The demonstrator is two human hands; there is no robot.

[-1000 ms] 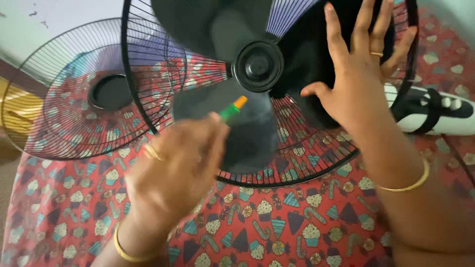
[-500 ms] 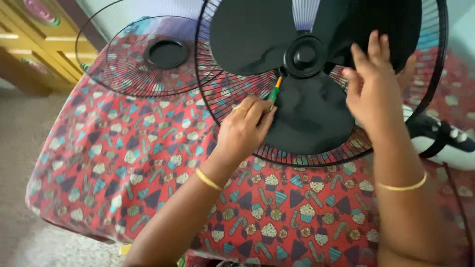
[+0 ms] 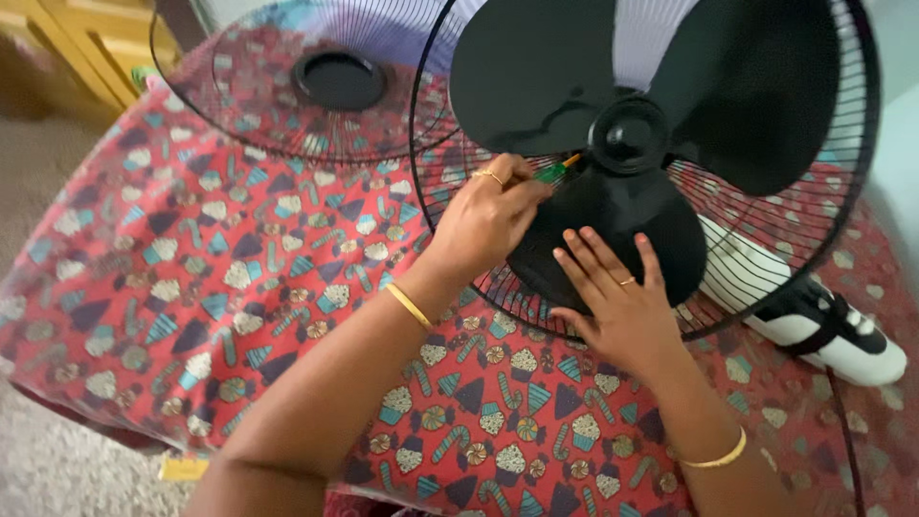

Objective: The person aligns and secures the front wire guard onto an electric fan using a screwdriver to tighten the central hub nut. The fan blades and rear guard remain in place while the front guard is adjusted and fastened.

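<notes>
On a bed spread with a red patterned cover, a black fan lies with its three blades facing up inside the rear wire guard. Near the fan's hub, the left hand pinches a small green screwdriver with an orange tip; the grip is closed tight around the green handle, thumb and fingertips bunched on it. The tool slants up and to the right out of that grip, its orange end just beside the hub's left edge, at the gap between the upper-left blade and the lower blade. Whether the tip actually touches the hub cannot be told.

The right hand lies flat and spread on the lower blade, fingers pointing up toward the hub, holding nothing; its grip is wide open, palm down. It sits just below and to the right of the left hand, the two close but apart.

Beyond the left hand, the loose front guard rests on the cover, overlapping the rear guard's left rim. To the right, the fan's white and black motor housing lies under the rear guard. Both wrists carry thin gold bangles.
</notes>
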